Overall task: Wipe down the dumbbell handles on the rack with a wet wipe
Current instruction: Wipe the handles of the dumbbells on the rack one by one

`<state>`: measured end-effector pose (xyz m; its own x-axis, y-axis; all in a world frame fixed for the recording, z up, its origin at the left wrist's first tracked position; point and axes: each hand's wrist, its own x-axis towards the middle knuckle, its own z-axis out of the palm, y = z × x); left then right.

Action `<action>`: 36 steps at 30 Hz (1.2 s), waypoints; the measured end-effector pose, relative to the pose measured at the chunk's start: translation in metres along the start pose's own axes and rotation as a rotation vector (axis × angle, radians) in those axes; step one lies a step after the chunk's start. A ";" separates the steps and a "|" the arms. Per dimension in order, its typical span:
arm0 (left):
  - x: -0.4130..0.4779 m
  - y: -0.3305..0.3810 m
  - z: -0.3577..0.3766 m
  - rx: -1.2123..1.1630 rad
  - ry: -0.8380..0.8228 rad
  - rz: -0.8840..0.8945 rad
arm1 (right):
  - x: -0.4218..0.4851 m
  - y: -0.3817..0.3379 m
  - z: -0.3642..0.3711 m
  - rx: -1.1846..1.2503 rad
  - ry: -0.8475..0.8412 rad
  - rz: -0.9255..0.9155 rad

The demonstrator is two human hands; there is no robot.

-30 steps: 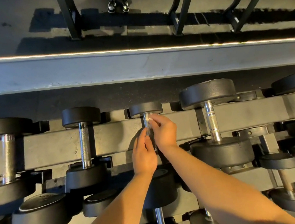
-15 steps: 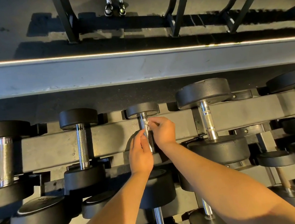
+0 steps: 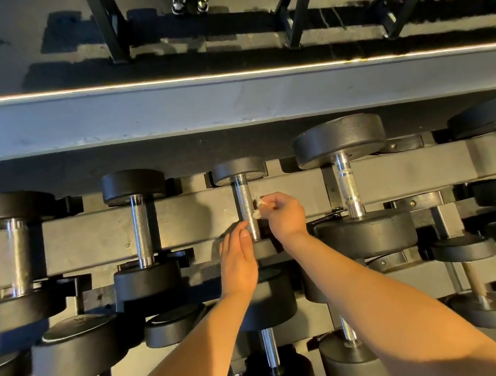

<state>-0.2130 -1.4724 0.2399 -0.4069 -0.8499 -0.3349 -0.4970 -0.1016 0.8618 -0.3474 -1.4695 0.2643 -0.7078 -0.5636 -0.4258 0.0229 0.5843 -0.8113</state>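
Chrome handle (image 3: 244,202) between black dumbbells (image 3: 339,140)

Left hand (image 3: 238,261), right hand (image 3: 284,216) bare; left forearm (image 3: 180,361), right forearm (image 3: 396,310) bare to frame edge; left thumbnail (image 3: 244,234) short, plain.

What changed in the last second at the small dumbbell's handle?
The right hand, pinching the wet wipe, slid down from the handle's top and off to its right side, baring the knurled handle. The left hand dropped slightly, still open beside it. The rack and other dumbbells stayed put.
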 end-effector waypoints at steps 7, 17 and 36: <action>0.000 0.001 0.003 0.019 0.024 -0.023 | -0.021 0.010 0.006 -0.129 -0.032 0.007; 0.000 -0.005 -0.002 -0.003 -0.022 0.018 | -0.024 0.015 0.008 -0.049 0.060 0.014; -0.094 0.001 -0.023 -0.082 -0.102 0.117 | -0.148 0.050 -0.014 0.106 0.001 -0.123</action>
<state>-0.1574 -1.4045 0.2808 -0.5358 -0.8020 -0.2640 -0.3796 -0.0505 0.9238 -0.2519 -1.3487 0.2923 -0.7107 -0.6262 -0.3206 0.0108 0.4460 -0.8950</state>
